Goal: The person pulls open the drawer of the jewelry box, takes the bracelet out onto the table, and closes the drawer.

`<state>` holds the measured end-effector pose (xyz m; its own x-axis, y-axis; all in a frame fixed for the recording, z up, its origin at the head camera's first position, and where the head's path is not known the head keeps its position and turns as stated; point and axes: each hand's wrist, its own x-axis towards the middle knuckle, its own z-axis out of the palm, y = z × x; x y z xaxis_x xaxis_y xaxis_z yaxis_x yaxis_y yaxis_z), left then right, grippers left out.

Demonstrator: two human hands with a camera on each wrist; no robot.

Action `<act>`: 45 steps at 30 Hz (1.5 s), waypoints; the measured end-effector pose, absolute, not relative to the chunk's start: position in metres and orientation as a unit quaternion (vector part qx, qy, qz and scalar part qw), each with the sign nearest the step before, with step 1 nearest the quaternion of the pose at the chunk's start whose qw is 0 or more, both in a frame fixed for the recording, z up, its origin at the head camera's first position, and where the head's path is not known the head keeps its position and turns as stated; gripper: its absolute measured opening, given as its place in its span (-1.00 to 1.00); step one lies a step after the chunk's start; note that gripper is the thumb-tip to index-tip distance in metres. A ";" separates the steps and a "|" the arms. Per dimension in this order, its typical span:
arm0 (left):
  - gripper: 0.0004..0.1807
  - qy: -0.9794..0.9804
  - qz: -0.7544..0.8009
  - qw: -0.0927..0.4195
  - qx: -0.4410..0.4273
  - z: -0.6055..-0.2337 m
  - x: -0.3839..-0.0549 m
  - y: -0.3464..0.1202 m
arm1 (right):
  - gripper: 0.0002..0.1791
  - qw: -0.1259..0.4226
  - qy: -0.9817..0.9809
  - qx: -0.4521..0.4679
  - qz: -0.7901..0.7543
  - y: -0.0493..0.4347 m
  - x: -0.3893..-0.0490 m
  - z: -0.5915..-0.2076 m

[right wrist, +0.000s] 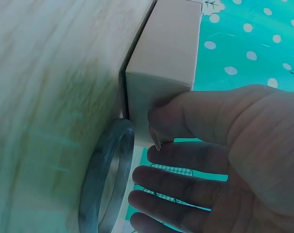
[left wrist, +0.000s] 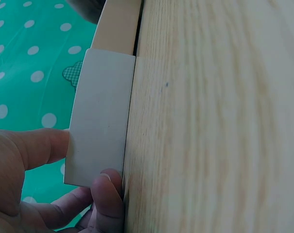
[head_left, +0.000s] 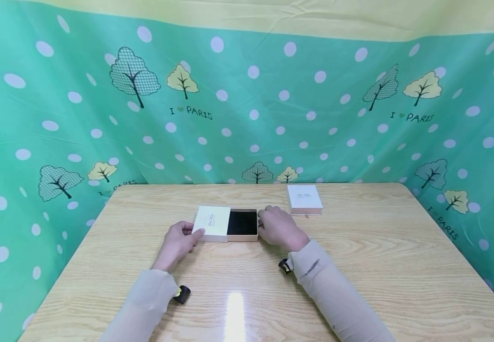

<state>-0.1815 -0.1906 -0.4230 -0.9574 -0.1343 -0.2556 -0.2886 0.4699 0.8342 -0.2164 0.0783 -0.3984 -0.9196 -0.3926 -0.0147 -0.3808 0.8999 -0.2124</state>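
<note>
The box (head_left: 224, 223) lies between the left hand (head_left: 177, 243), gripping its sleeve (head_left: 210, 223), and right hand (head_left: 278, 229), pinching its drawer (head_left: 243, 238).

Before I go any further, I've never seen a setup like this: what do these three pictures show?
There's no machine, just a person's bare hands. The wide picture comes from a head camera, the close ones from a camera on each wrist. On the wooden table, the left hand holds a white sleeve; the right hand seems to pinch a small tab at the end of the partly exposed drawer. A second white box sits farther back, and a grey ring shows near the drawer.
</note>
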 end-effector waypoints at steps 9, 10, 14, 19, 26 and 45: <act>-0.54 0.853 0.501 0.077 -0.125 -0.422 -0.181 -0.191 | -0.88 0.029 0.975 -0.195 -0.098 0.074 -0.214 -0.397; -0.54 0.853 0.501 0.076 -0.125 -0.421 -0.181 -0.190 | -0.87 0.029 0.976 -0.195 -0.097 0.074 -0.214 -0.397; -0.55 0.853 0.501 0.075 -0.125 -0.421 -0.181 -0.190 | -0.85 0.026 0.975 -0.199 -0.093 0.073 -0.213 -0.397; -0.55 0.853 0.501 0.075 -0.124 -0.421 -0.180 -0.190 | -0.85 0.023 0.974 -0.205 -0.092 0.073 -0.213 -0.397; -0.55 0.854 0.500 0.075 -0.123 -0.421 -0.180 -0.191 | -0.88 0.026 0.973 -0.208 -0.096 0.072 -0.213 -0.398; -0.52 0.856 0.497 0.072 -0.119 -0.422 -0.180 -0.191 | -0.92 0.022 0.971 -0.218 -0.096 0.069 -0.210 -0.399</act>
